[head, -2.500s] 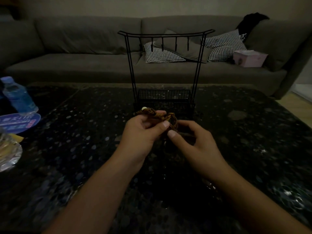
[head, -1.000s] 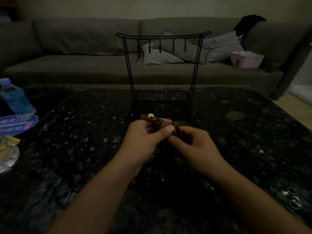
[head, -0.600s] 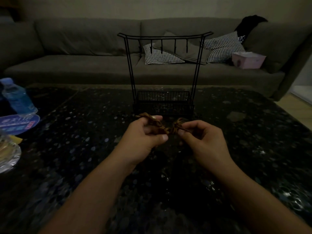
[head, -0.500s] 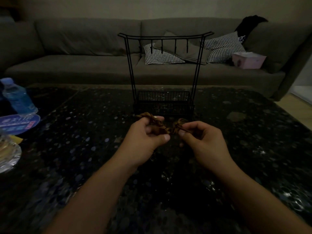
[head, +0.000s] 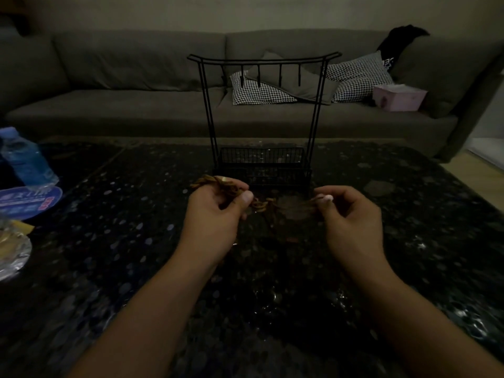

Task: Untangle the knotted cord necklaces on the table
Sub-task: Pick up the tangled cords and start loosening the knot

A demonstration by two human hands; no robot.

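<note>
As my hands drew apart, left hand point(head: 215, 211) gripped the knotted brown cord necklaces point(head: 259, 204), right hand point(head: 346, 211) pinching one strand, loosening the tangle

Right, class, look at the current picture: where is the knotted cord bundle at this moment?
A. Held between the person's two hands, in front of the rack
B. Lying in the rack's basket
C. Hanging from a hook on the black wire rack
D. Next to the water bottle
A: the left hand grips the cord necklaces while the right hand pinches a strand, in front of the black wire rack.
</note>
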